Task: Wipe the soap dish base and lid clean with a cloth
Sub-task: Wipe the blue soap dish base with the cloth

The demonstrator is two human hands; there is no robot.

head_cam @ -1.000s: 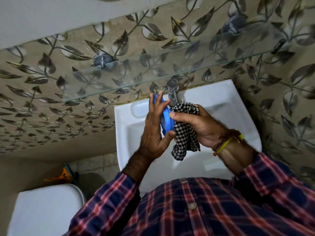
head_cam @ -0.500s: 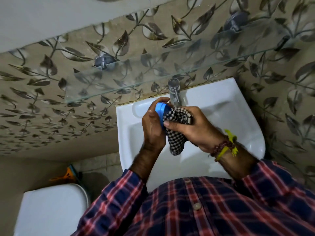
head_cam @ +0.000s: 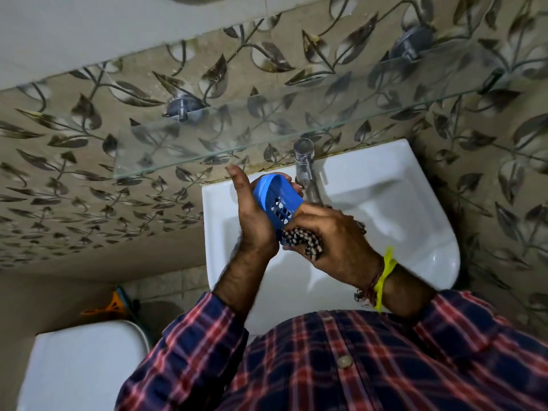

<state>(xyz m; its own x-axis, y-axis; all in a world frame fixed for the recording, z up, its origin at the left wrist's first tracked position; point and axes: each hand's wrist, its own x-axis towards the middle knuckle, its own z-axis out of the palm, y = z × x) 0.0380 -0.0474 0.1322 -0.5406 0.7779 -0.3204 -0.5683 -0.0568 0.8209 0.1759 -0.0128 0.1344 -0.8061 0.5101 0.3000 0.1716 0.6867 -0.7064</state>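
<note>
Tilted toward me now, the soap dish base [head_cam: 277,200] shows its drain holes; my left hand [head_cam: 252,215] cradles it over the sink [head_cam: 385,203]. My right hand [head_cam: 332,241] bunches the cloth [head_cam: 305,243] against its lower edge. Next, wiping inside needs pressure.

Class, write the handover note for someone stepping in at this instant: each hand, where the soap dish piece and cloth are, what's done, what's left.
Left hand: holds the blue slotted soap dish piece over the white sink.
Right hand: grips the checked cloth against the piece's lower end.
Done: cannot be judged; wiping is under way.
Left: finish this piece, then the other, which is not in view.
</note>
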